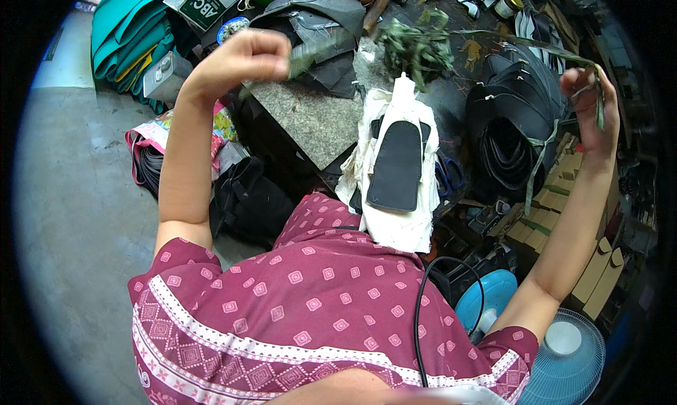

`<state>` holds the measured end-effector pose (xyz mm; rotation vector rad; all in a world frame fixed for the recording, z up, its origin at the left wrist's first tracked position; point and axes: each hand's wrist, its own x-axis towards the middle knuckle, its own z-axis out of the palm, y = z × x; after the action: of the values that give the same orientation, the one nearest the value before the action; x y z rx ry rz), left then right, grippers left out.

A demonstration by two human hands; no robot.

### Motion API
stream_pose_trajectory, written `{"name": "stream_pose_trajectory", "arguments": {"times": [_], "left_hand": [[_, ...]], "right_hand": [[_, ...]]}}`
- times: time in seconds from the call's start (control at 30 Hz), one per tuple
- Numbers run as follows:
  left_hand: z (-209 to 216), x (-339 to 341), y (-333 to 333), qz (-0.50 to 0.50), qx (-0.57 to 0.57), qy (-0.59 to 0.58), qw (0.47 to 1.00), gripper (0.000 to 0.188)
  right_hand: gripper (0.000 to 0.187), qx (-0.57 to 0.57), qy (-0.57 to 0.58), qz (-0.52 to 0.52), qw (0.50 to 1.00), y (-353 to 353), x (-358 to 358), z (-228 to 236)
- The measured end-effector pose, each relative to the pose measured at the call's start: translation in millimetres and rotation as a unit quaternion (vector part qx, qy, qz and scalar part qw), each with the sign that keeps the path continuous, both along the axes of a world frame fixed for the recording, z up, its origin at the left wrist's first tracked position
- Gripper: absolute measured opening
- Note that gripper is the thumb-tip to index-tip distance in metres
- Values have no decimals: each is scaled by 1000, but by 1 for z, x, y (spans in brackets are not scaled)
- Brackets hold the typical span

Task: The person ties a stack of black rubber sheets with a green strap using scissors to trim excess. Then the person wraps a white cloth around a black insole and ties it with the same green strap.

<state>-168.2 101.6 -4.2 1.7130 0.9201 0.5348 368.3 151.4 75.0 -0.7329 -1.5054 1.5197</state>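
My right hand [592, 112] is raised at the far right, fingers curled round a thin green strip [543, 44]. That strip runs left toward a tangled heap of dark green strips [419, 49] on the bench. My left hand [257, 56] is lifted at the upper left, its fingers closed on a blurred green strip [307, 56]. Between my arms, a white-covered stand [405, 95] carries a black, sole-shaped piece [395, 165]. More black pieces show partly beneath it. Blue-handled scissors [449, 176] lie to its right.
A grey stone slab [310, 119] sits left of the stand. Stacked black curved sheets [511, 116] are tied with strips at the right. Teal folded sheets [127, 35] and a metal box [168, 76] stand at the left. A blue fan [564, 366] is at lower right.
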Motion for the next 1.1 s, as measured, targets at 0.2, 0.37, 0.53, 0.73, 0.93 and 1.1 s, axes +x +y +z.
{"name": "stream_pose_trajectory", "arguments": {"times": [0.2, 0.37, 0.53, 0.73, 0.93, 1.1], "left_hand": [[-21, 63, 0, 169, 66, -87, 979, 55], [-80, 172, 85, 372, 615, 80, 691, 48], [-132, 196, 117, 140, 327, 311, 881, 69], [-115, 191, 128, 251, 246, 11, 936, 38], [-93, 179, 97, 104, -41, -261, 959, 29], [-98, 147, 97, 177, -119, -275, 938, 24]], "right_hand": [[26, 39, -99, 2, 994, -21, -44, -18], [28, 170, -147, 5, 974, -41, -109, 0], [47, 276, -204, 99, 934, -40, -121, 24], [39, 36, -240, -172, 955, -24, -93, -49], [63, 112, -302, -243, 915, -24, -125, -143], [19, 63, -340, -165, 924, -64, -110, -109]]}}
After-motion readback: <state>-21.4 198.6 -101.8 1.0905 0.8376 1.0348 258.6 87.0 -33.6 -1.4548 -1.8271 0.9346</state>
